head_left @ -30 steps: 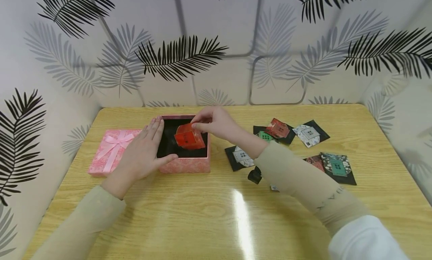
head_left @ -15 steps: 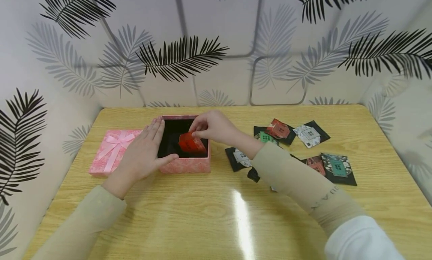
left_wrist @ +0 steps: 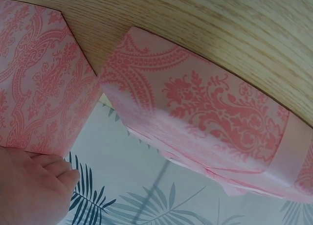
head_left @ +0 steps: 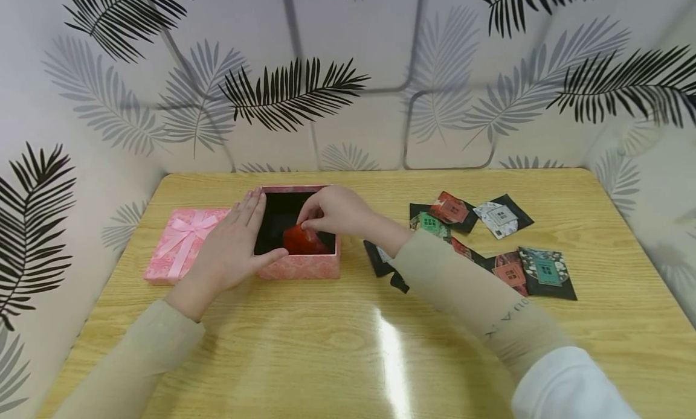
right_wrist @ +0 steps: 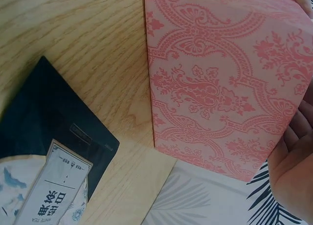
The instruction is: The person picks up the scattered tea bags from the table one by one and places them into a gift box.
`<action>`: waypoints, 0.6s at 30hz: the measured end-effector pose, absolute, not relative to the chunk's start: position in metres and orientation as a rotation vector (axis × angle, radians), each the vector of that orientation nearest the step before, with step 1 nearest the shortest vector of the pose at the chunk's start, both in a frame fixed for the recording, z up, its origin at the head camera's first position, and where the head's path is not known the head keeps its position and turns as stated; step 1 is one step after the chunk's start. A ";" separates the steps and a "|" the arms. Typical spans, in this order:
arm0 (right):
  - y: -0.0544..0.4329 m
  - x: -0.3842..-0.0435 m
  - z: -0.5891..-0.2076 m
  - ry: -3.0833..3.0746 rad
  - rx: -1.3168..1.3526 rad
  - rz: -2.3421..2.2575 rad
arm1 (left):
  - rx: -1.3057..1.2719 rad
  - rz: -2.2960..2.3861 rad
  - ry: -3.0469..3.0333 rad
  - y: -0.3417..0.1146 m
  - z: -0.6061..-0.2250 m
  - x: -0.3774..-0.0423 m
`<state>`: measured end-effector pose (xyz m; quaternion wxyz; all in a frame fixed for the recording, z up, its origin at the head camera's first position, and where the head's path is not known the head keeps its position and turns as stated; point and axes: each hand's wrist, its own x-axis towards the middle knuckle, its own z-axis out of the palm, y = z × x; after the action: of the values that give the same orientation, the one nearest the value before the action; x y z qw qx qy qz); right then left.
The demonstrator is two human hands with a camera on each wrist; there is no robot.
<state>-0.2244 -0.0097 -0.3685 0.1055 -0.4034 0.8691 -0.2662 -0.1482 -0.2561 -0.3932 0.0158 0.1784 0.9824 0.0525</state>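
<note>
A pink patterned box (head_left: 304, 267) with a black interior stands without its lid at the back of the table. My left hand (head_left: 234, 238) rests on its left rim, fingers straight. Inside the box, my right hand (head_left: 339, 211) pinches a red tea sachet (head_left: 301, 243) by its top between thumb and fingers. The sachet's lower part is hidden behind the front wall. In the left wrist view, the left hand (left_wrist: 34, 191) lies at the box edge. The right wrist view shows the right hand (right_wrist: 293, 171) over the rim, its fingertips hidden.
Left of the box lies its pink lid (head_left: 168, 256) with a ribbon bow, partly behind the left hand. Several tea sachets lie spread on the right, among them a green-labelled one (head_left: 546, 271), a red one (head_left: 451, 209) and a white one (head_left: 499, 220). A patterned wall (head_left: 348, 105) stands behind the table.
My right hand has lowered the red sachet deeper into the box and shifted slightly left and toward the front. The left hand has stayed on the rim.
</note>
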 end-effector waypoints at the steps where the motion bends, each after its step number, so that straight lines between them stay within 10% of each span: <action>1: -0.010 -0.224 -0.369 2.577 -1.184 -0.763 | 0.555 0.162 3.056 -0.256 -0.393 -0.148; 18: -0.021 -0.219 -0.377 2.803 -1.148 -0.566 | 0.565 0.166 3.063 -0.256 -0.395 -0.147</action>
<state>-0.2185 -0.0208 -0.3775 0.0303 -0.3723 0.9093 -0.1836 -0.1474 -0.2564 -0.3946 0.0112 0.1811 0.9820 0.0531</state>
